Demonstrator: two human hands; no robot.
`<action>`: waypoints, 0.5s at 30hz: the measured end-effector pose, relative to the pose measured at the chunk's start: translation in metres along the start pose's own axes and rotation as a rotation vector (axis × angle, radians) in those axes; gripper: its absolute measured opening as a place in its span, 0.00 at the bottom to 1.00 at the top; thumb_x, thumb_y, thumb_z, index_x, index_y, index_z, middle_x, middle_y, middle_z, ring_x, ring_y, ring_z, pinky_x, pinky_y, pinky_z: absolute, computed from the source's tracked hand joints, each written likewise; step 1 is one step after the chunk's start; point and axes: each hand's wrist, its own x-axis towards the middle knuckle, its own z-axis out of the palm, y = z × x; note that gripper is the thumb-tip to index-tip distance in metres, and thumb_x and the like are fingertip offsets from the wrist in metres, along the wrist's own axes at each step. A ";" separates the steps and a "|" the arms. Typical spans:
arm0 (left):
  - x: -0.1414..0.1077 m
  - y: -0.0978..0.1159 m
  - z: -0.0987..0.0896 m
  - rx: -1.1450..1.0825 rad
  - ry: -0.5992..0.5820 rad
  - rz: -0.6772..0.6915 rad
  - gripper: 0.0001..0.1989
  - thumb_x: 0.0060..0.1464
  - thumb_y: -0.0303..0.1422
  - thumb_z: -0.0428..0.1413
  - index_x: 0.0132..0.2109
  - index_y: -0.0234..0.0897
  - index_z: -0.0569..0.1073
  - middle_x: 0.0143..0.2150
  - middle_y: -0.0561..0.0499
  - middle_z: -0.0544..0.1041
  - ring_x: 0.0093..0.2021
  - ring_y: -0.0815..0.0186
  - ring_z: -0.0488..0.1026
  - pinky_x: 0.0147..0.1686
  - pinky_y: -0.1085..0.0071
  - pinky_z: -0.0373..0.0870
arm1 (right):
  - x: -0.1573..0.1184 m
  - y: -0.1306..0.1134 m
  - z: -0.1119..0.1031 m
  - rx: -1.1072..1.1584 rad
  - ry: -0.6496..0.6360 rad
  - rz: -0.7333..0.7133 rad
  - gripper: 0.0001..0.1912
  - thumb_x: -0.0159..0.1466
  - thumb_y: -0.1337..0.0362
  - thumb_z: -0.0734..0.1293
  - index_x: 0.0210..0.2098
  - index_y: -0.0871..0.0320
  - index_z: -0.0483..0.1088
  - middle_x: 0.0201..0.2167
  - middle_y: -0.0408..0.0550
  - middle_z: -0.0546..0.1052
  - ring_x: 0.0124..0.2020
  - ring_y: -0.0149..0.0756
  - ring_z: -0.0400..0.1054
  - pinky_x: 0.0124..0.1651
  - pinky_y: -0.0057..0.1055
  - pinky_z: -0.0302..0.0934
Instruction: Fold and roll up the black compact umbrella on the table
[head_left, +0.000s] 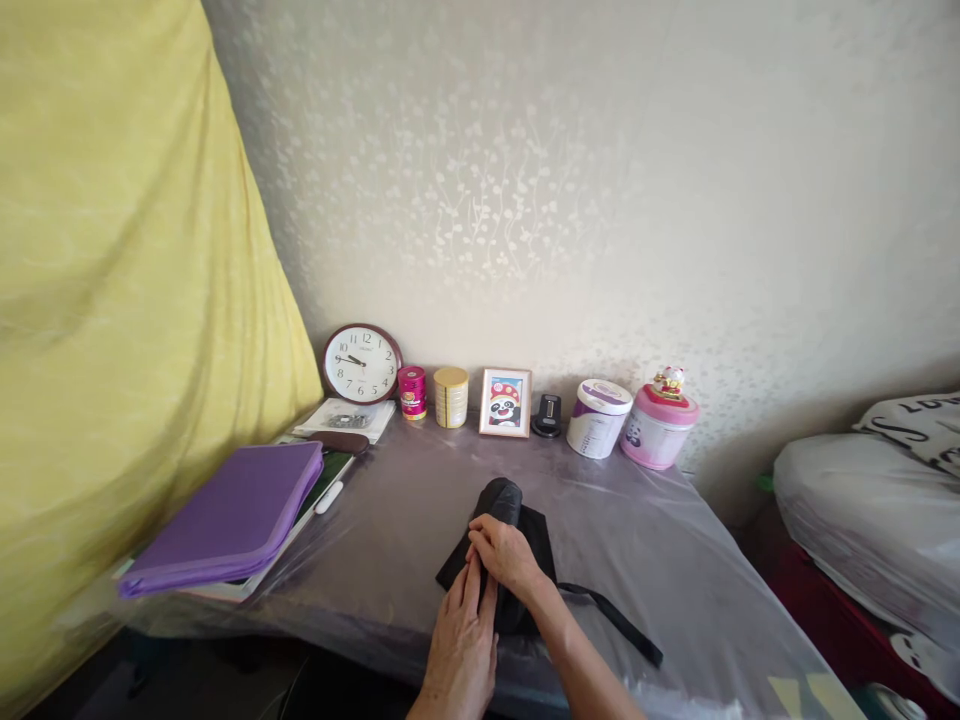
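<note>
A black cloth bundle [502,493], rolled lengthwise, lies on a flat part of black fabric near the table's front edge. From its right side a loose black strap [622,625] trails across the table. My left hand [463,625] rests on the bundle's left side with its fingers stretched out and close together. Over the top of the roll bends my right hand [504,552], fingers curled round it and touching the left fingertips. Both palms hide the middle of the bundle.
A purple folder [225,510] lies over books at the left, beside a white marker [328,497]. Along the wall stand a round clock [363,362], small tins, a panda picture frame [505,402], a black stapler-like object [550,412] and two tubs [600,420]. Yellow curtain [135,300] hangs left.
</note>
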 end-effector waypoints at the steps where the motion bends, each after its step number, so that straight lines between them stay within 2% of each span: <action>1: -0.001 -0.001 0.002 0.001 -0.004 -0.002 0.34 0.45 0.22 0.44 0.62 0.34 0.53 0.66 0.42 0.50 0.64 0.54 0.49 0.59 0.56 0.55 | -0.004 0.000 0.002 -0.005 0.024 -0.030 0.12 0.61 0.67 0.58 0.40 0.55 0.70 0.26 0.42 0.78 0.31 0.32 0.72 0.36 0.25 0.60; 5: -0.003 -0.003 0.011 -0.007 0.013 0.001 0.35 0.44 0.19 0.41 0.63 0.31 0.52 0.66 0.42 0.50 0.65 0.56 0.46 0.60 0.57 0.54 | -0.023 0.005 0.006 -0.003 0.147 -0.239 0.13 0.64 0.65 0.56 0.41 0.52 0.71 0.33 0.44 0.77 0.37 0.32 0.70 0.42 0.28 0.62; 9: -0.004 -0.006 0.019 -0.029 -0.002 -0.019 0.34 0.46 0.18 0.38 0.63 0.26 0.48 0.66 0.39 0.49 0.65 0.57 0.44 0.61 0.58 0.53 | -0.035 0.023 0.009 0.035 0.212 -0.425 0.15 0.66 0.66 0.54 0.44 0.54 0.71 0.39 0.47 0.77 0.46 0.35 0.66 0.50 0.34 0.61; 12: -0.005 -0.005 0.020 -0.028 -0.033 -0.073 0.33 0.48 0.18 0.37 0.63 0.25 0.48 0.65 0.37 0.49 0.65 0.57 0.46 0.60 0.58 0.53 | -0.029 0.036 0.011 -0.002 0.236 -0.454 0.15 0.66 0.66 0.55 0.43 0.56 0.71 0.43 0.49 0.76 0.53 0.36 0.62 0.57 0.40 0.54; 15: -0.005 -0.004 0.019 -0.034 -0.045 -0.093 0.34 0.48 0.18 0.38 0.64 0.27 0.45 0.66 0.38 0.49 0.65 0.57 0.46 0.60 0.59 0.53 | -0.013 0.041 0.010 -0.079 0.196 -0.431 0.14 0.66 0.65 0.55 0.42 0.55 0.72 0.44 0.48 0.76 0.55 0.36 0.61 0.61 0.44 0.46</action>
